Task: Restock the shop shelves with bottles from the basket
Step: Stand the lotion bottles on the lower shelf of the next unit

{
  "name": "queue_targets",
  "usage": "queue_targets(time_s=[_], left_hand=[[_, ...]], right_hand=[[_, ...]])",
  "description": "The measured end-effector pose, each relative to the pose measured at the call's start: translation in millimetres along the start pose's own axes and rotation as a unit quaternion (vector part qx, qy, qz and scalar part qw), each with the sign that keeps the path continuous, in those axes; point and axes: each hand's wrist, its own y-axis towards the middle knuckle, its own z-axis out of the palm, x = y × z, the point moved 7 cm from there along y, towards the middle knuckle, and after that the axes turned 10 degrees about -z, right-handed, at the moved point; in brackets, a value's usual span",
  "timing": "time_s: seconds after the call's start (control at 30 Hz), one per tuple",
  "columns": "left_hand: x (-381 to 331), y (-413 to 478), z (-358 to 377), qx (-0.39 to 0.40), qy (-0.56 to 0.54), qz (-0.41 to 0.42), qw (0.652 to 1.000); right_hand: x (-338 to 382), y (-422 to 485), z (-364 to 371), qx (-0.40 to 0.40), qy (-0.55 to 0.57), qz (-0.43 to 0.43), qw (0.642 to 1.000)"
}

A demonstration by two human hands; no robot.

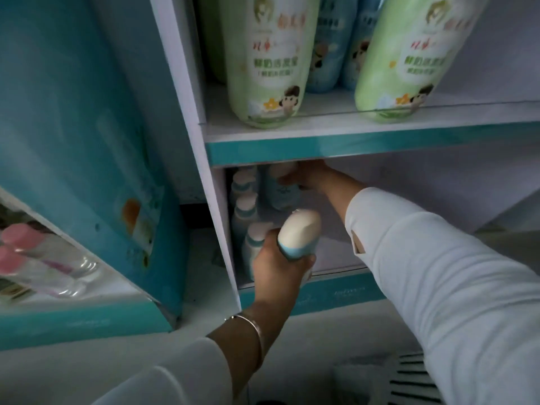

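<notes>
My left hand [277, 267] grips a small blue bottle with a white cap [298, 235] at the front of the lower shelf [336, 293]. Deep inside the same shelf, my right hand [309, 176] holds another blue-and-white bottle [282, 190] near the back wall. A row of matching bottles [245, 217] stands along the shelf's left wall. The basket is not in view.
Large green bottles [266, 62] [409, 57] and blue ones [324, 48] stand on the upper shelf [365, 141]. A teal display unit [87, 171] with pink-capped bottles [26, 249] is at the left. The right part of the lower shelf holds no bottles.
</notes>
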Motion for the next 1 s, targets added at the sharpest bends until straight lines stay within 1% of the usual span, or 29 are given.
queue_targets(time_s=[0.03,0.1,0.13,0.27,0.33,0.4,0.5,0.63,0.73,0.83,0.87,0.9,0.97,1.0], left_hand=[[3.1,1.1,1.5,-0.004,-0.01,-0.011,1.0],[6.3,2.7,3.9,-0.011,-0.015,-0.025,1.0],[7.4,3.8,4.9,-0.014,-0.017,-0.029,0.999],[6.1,5.4,7.4,-0.027,-0.038,-0.027,0.999],[5.2,5.8,8.6,-0.025,-0.041,-0.027,0.998],[6.8,7.0,9.8,-0.019,-0.046,-0.03,0.998],[8.4,7.4,11.5,-0.006,-0.052,-0.034,0.998],[9.7,10.3,12.9,-0.004,-0.047,-0.033,0.998],[8.6,10.5,15.3,0.0,-0.045,-0.039,0.998],[7.6,10.1,18.5,0.004,-0.071,-0.056,0.996],[9.0,11.6,19.7,0.002,-0.089,-0.067,0.994],[11.0,13.4,21.3,0.001,-0.112,-0.081,0.99],[11.6,15.0,23.8,-0.005,-0.146,-0.104,0.984],[10.0,15.7,24.3,-0.01,-0.15,-0.108,0.983]], right_hand=[[2.1,1.9,1.6,0.01,-0.028,-0.014,0.999],[5.3,0.9,6.0,0.04,-0.042,-0.031,0.998],[3.8,1.6,6.6,0.043,-0.033,-0.029,0.998],[-8.7,4.4,7.2,0.037,0.038,0.024,0.998],[-8.1,5.9,7.8,0.057,0.015,0.024,0.998],[-5.9,9.1,4.6,0.046,0.006,0.018,0.999],[-9.1,14.1,4.2,0.033,0.028,0.022,0.999],[-11.9,14.4,7.3,0.054,0.059,0.032,0.996],[-13.5,9.0,-0.8,0.072,0.016,0.059,0.995],[-18.0,-3.4,-29.4,0.057,-0.061,0.114,0.99],[-17.1,-11.9,-33.4,0.085,-0.069,0.13,0.985],[-14.8,-22.3,-33.0,0.14,-0.077,0.139,0.977],[-7.6,-47.2,-25.0,0.269,-0.084,0.139,0.949],[-3.8,-60.3,-21.9,0.316,-0.074,0.138,0.936]])
